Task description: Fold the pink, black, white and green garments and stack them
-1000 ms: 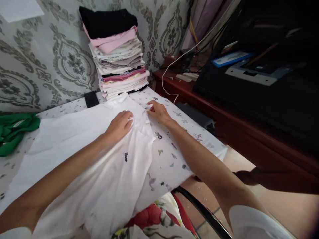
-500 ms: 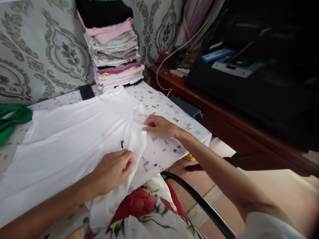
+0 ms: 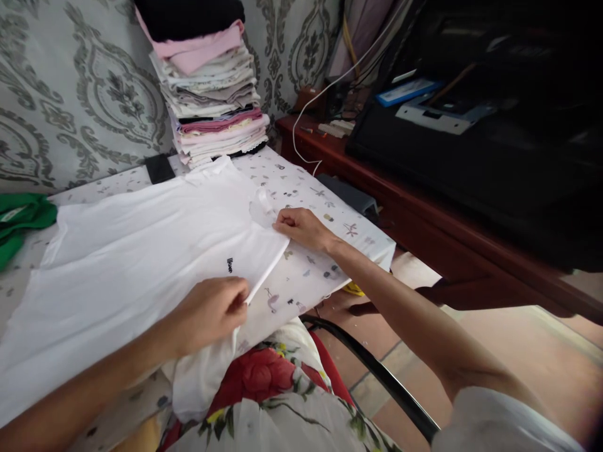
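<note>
- White shirt (image 3: 127,238): lies spread on the patterned worktop (image 3: 362,232), its near part hanging over the edge, just before the folded stack (image 3: 211,119).
- Left hand (image 3: 214,311): grip closed on the near edge, below the black lettering (image 3: 230,265).
- Right hand (image 3: 304,227): grip pinching the right-hand edge.
- Fabric looks light, soft, easily creased; seams and corners seem the best holds.

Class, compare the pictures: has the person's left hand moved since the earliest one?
Yes. The left hand has moved away from the stack of folded clothes, back towards the person.
</note>
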`<action>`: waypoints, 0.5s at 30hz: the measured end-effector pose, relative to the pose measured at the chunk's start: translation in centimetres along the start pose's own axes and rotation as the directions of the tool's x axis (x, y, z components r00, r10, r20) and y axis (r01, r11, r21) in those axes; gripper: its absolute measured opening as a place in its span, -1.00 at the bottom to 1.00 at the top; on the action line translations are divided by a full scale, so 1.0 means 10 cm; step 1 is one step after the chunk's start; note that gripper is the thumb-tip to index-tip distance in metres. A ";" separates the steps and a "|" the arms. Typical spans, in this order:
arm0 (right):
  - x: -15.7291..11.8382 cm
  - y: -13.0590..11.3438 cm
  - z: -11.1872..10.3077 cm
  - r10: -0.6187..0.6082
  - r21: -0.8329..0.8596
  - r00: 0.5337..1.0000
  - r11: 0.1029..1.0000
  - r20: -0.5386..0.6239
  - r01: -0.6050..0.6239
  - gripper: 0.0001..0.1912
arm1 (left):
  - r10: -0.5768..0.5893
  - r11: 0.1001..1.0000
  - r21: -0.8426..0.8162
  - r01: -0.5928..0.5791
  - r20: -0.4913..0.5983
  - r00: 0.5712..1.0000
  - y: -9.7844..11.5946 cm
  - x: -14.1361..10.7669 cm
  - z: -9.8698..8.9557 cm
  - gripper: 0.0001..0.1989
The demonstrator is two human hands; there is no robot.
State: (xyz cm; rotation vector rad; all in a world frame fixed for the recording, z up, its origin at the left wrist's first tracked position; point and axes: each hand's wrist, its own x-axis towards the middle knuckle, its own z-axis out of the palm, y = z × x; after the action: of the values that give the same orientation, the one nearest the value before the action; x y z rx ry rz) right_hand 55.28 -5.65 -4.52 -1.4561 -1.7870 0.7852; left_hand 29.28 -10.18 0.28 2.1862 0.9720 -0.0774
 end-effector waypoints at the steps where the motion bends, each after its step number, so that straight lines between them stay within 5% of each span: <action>1: 0.00 0.00 -0.01 0.013 -0.010 1.000 1.000 -0.003 -0.013 -0.73 | -0.029 0.981 -0.188 0.040 0.060 0.998 -0.04 0.02 -0.08 -0.86; 4: 0.00 -0.01 0.00 0.048 -0.047 0.999 0.998 -0.015 -0.049 -0.76 | -0.122 0.799 -0.564 0.211 0.191 0.974 -0.20 0.09 -0.25 -0.78; 8: 0.00 -0.01 0.04 0.071 -0.105 0.996 0.992 -0.054 -0.076 -0.80 | -0.211 0.743 -0.605 0.286 0.194 0.958 -0.40 0.16 -0.27 -0.71; 12: -0.05 -0.03 0.07 0.098 -0.092 0.989 0.990 -0.108 -0.108 -0.86 | -0.152 0.949 -0.291 0.125 -0.073 0.986 -0.43 0.10 -0.18 -0.81; 15: -0.21 -0.15 0.14 0.083 -0.127 0.958 0.984 -0.273 -0.121 -0.81 | -0.065 0.996 0.044 0.079 -0.258 0.964 -0.38 0.03 -0.15 -0.87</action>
State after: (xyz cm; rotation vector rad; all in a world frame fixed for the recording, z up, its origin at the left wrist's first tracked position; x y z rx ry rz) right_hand 53.60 -8.00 -4.39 -1.6732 -1.5983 0.4901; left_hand 26.65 -7.35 -1.02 2.2476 1.2058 0.1515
